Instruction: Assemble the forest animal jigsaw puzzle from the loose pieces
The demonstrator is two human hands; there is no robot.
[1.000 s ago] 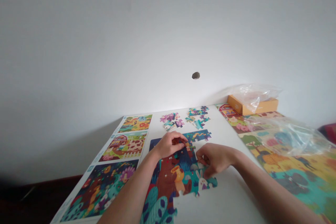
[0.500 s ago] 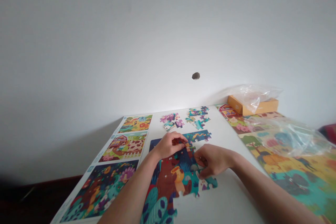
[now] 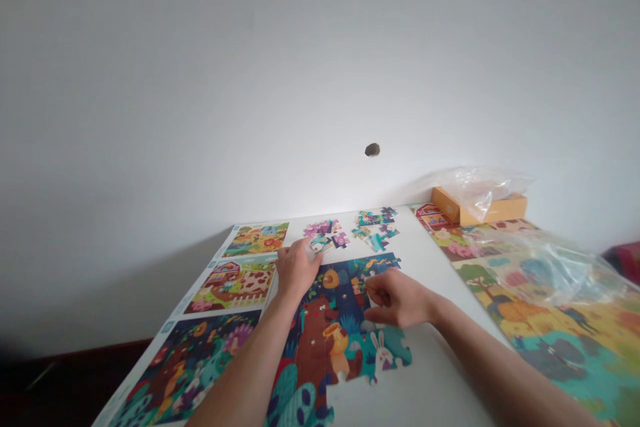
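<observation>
Your partly joined puzzle [image 3: 316, 337] lies on the bench [image 3: 395, 407], between your forearms. Your left hand [image 3: 299, 268], thumb spread from fingers, covers its far left corner, fingertips beside the loose pieces [image 3: 341, 239]. Your right hand [image 3: 397, 297] curls over the puzzle's right edge; whether it grips anything, I can't tell.

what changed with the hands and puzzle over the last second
The left hand came off the upper part of the partly joined puzzle and moved left, to the loose pieces; whether it grips one is unclear. The right hand shifted slightly left, uncovering the printed rabbit. The yellow box stayed put.
</observation>
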